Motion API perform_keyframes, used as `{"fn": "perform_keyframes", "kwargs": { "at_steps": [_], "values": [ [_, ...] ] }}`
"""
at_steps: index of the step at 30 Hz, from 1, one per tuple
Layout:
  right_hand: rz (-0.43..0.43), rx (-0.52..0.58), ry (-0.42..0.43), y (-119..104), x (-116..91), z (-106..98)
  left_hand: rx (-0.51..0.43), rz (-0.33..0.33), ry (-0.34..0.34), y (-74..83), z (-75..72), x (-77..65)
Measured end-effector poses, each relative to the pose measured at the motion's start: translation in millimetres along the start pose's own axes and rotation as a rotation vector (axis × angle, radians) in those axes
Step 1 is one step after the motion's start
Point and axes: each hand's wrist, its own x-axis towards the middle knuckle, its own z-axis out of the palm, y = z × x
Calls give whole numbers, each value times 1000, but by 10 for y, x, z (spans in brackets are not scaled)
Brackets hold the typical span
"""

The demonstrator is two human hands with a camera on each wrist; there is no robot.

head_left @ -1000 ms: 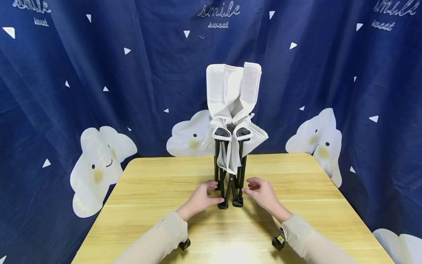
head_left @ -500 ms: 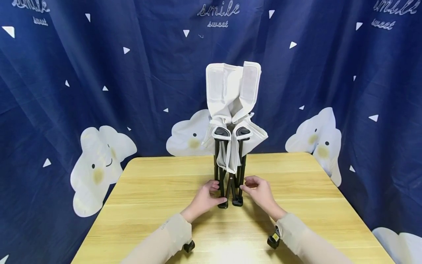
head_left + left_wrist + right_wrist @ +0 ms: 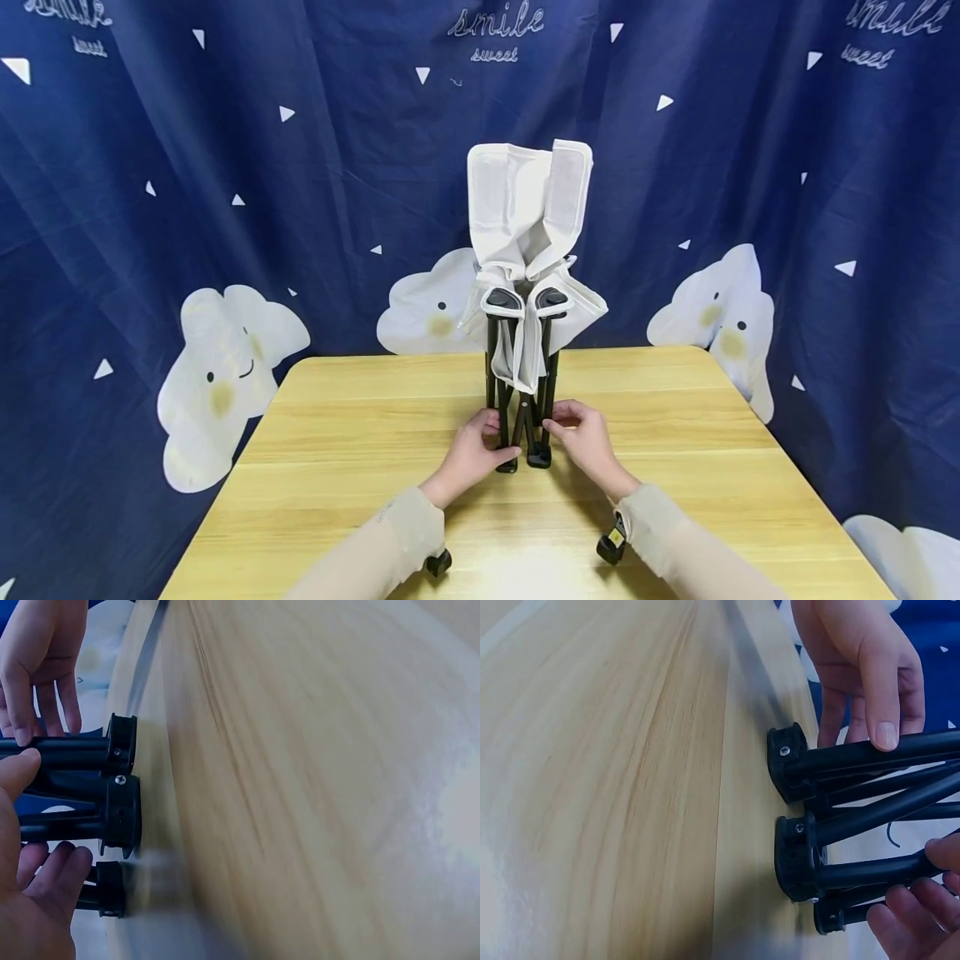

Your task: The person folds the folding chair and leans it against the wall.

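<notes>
A folded folding chair (image 3: pixel 516 208) stands upright on the table, its white fabric bunched over thin black legs (image 3: pixel 862 757). Low on its left side, my left hand (image 3: pixel 467 454) holds the legs, thumb across the front and fingers behind. My right hand (image 3: pixel 588 442) grips the right-hand legs from the other side, just above the black plastic feet (image 3: pixel 120 814). Both thumbs lie against the black tubes in the wrist views. Parts of the fingers are hidden behind the legs.
The light wooden table (image 3: pixel 360 500) has its rear edge close behind the chair. A dark blue curtain (image 3: pixel 337 167) with white clouds and triangles hangs behind it. Each sleeve carries a small black wrist device (image 3: pixel 611 546).
Both hands have moved inward to the chair's legs, the right one closing the small gap it had. The chair itself stands where it was.
</notes>
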Motion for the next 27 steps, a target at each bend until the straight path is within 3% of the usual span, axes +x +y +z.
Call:
{"fn": "perform_keyframes", "kwargs": {
  "at_steps": [10, 17, 27],
  "values": [
    [-38, 46, 11, 19, -3, 74, 13, -3, 46, 20, 57, -19],
    [-65, 67, -4, 9, -5, 90, -38, -30, 38, 46, 70, 5],
    [-138, 55, -2, 43, -22, 129, -18, -37, 41, 41, 106, -7]
  ]
}}
